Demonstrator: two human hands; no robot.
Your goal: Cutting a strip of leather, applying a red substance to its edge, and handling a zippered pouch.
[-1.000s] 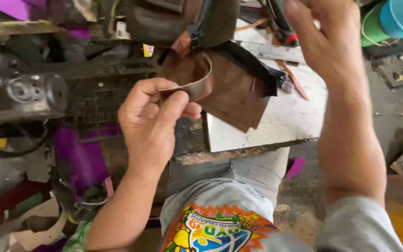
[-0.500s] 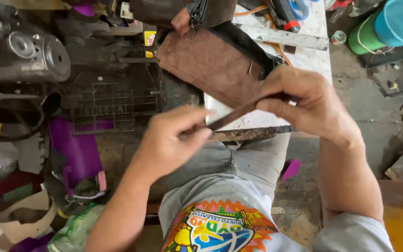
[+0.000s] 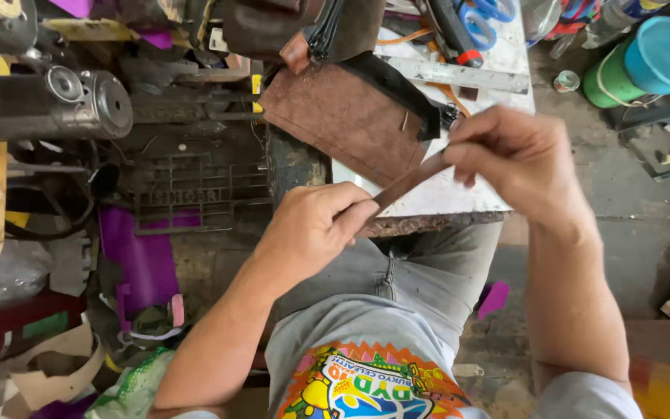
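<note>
My left hand and my right hand each pinch one end of a narrow brown leather strip, stretched straight between them above my lap. The strip slants up to the right, over the front edge of a small white work table. Behind it on the table lies a flat brown leather panel with a black strap along its far side.
Scissors with blue handles and a metal ruler lie at the table's back. A green and blue bucket stands on the floor at the right. A dark sewing machine frame, a metal cylinder and purple scraps crowd the left.
The strip was curled in my left hand with my right hand raised; my right hand came down and took the other end, and the strip is pulled straight.
</note>
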